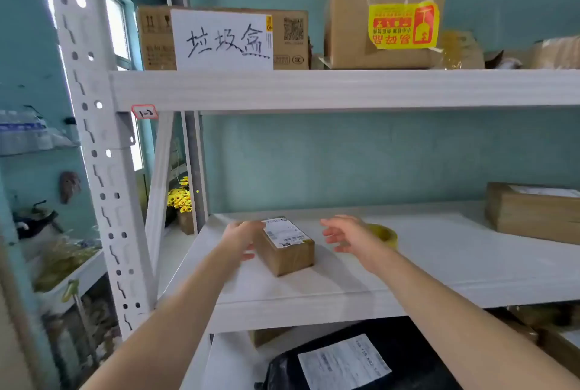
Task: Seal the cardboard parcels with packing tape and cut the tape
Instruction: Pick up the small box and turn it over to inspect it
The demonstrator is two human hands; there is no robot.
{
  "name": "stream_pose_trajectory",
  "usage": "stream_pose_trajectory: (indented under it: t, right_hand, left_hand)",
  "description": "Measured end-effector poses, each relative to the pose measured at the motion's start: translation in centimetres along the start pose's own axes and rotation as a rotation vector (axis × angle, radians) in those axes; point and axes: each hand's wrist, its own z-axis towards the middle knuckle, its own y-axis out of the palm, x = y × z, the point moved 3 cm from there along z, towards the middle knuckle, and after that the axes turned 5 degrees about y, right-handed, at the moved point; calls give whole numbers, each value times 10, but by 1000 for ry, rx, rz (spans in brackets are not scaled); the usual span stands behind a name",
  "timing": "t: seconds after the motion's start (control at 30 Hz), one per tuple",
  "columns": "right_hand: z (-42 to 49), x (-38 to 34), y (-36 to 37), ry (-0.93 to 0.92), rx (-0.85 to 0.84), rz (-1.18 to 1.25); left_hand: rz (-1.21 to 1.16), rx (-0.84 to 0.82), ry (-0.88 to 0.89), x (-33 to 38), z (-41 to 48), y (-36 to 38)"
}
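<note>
The small cardboard parcel sits on the white shelf — the left hand grasps its left end; the right hand hovers released, fingers spread, just before the yellow tape roll.

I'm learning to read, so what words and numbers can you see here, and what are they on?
"垃圾盒": white paper sheet on the top-shelf carton.
"1-2": red-edged tag on the shelf beam.
Yellow sticker: upside down, too blurred.
Small parcel's label, black bag's label: too small to read.
</note>
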Motion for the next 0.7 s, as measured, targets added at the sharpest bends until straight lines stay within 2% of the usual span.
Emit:
stream_pose_trajectory:
  t: [0.13, 0.27, 0.4, 0.57, 0.7]
  right_hand:
    - [13, 23, 13, 89, 71, -35]
    - [26, 40, 32, 133, -3, -50]
    - [39, 38, 39, 71, 71, -70]
    - [54, 17, 28, -78, 136, -19]
    - [69, 6, 17, -130, 103, 107]
  left_hand:
    - [40, -15, -87, -25, 15, 10]
    - [-29, 11, -89, -36, 33, 15]
    - [-60, 6, -95, -34, 47, 19]
    - [-225, -28, -54, -24, 51, 32]
    - [-249, -56, 109, -9, 50, 47]
